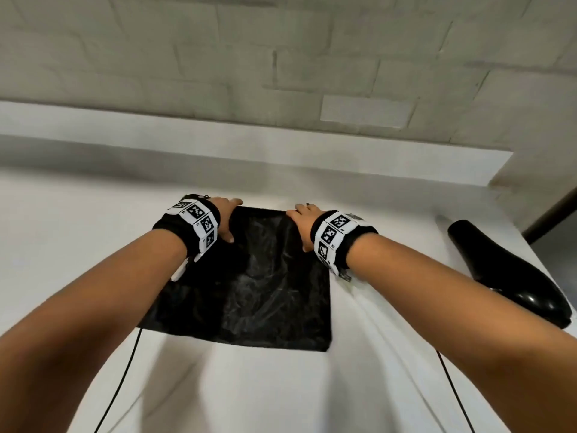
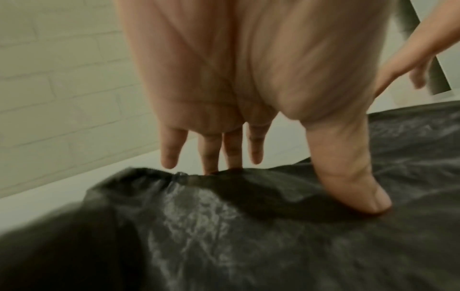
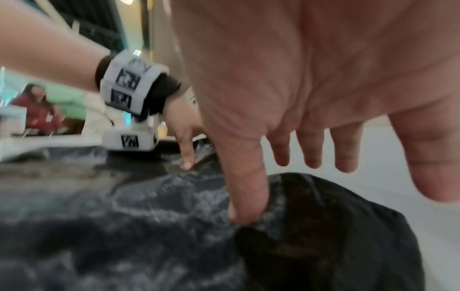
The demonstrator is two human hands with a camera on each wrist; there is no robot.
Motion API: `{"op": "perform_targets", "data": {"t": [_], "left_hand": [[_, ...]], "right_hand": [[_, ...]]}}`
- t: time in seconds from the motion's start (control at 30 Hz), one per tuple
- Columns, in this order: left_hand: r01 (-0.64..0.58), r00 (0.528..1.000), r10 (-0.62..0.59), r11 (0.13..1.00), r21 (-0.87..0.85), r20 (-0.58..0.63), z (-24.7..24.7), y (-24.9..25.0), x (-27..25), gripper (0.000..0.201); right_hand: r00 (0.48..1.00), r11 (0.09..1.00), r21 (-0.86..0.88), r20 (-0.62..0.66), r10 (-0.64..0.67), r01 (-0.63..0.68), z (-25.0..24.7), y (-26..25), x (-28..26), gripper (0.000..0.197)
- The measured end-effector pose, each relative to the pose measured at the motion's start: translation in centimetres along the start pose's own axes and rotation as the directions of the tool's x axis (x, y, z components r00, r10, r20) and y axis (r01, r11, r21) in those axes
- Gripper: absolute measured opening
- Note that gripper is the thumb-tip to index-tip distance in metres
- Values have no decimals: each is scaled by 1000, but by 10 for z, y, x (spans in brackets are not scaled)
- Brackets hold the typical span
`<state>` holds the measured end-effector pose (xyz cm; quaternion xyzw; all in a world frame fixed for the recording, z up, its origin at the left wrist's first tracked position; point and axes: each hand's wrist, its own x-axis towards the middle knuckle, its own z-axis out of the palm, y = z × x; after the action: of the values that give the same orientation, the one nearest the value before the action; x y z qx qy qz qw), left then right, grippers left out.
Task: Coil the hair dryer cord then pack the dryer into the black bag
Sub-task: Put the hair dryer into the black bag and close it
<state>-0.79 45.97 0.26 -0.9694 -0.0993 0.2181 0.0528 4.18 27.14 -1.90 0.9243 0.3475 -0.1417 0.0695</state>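
Observation:
The black bag [image 1: 259,292] lies flat on the white table [image 1: 78,245]. My left hand [image 1: 225,220] rests on its far left corner and my right hand [image 1: 301,223] on its far right corner. In the left wrist view the left thumb [image 2: 348,177] presses on the bag [image 2: 224,236] while the straight fingers reach past the hem. The right thumb [image 3: 244,187] pushes into a fold of the bag [image 3: 149,226], and the other fingers hang straight beyond the edge. The glossy black hair dryer [image 1: 505,273] lies alone to the right. Its cord is not visible.
A white ledge [image 1: 249,142] and a brick wall run behind the table. The table's right edge is just beyond the dryer. Thin black cables [image 1: 125,370] hang from both wrists toward me. A person in red [image 3: 37,110] sits far off in the right wrist view.

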Motion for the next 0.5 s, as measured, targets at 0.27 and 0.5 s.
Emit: {"op": "perform_targets", "data": {"t": [0.27, 0.5], "left_hand": [[-150, 984, 136, 979, -135, -113, 2, 2, 6, 44], [-199, 926, 108, 954, -225, -361, -13, 11, -3, 31]], "right_hand": [[998, 992, 119, -53, 46, -39, -8, -2, 2, 36], [989, 977, 198, -110, 103, -80, -27, 28, -27, 22]]}}
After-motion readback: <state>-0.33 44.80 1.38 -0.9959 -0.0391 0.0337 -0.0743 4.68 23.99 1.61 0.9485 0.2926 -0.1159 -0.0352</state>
